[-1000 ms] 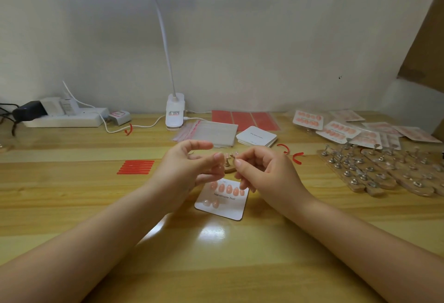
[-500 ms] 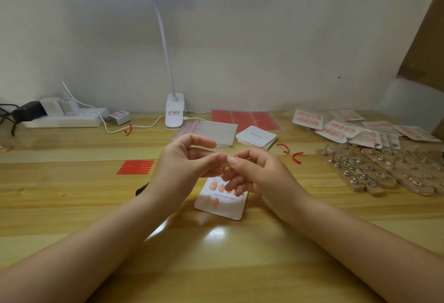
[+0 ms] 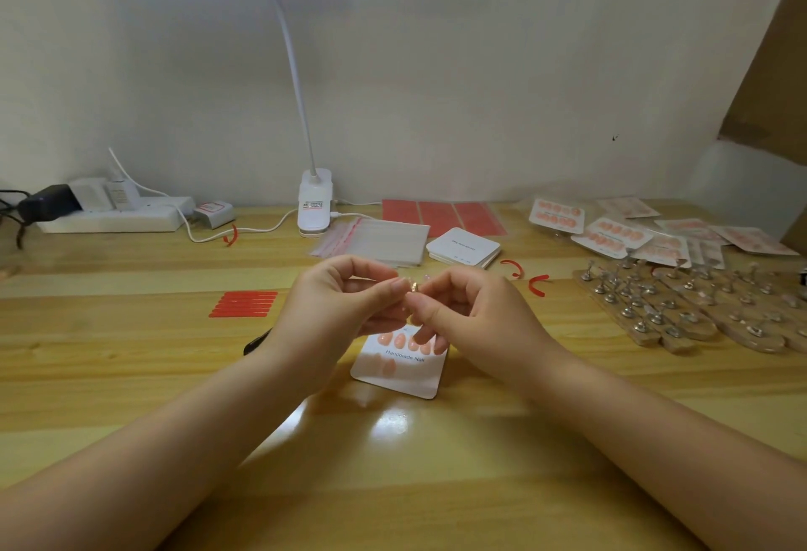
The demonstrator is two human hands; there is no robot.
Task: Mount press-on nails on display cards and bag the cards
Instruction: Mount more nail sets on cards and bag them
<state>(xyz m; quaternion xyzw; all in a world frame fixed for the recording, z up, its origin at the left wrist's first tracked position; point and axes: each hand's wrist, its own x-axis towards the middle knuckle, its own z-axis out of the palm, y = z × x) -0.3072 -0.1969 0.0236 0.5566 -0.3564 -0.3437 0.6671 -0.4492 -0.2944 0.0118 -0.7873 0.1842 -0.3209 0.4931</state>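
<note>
Spanning the frame: wooden tabletop, landmark for all below.
Far right of tabletop: wooden nail stands with metal holders; behind them, bagged cards.
Back centre of tabletop: lamp base, clear bags, blank card stack.
Tabletop centre: display card, pink nails mounted, beneath both hands.
Left hand: fingers curled, thumb and forefinger pinching a small holder.
Right hand: curled, fingertips pinching the same holder.
</note>
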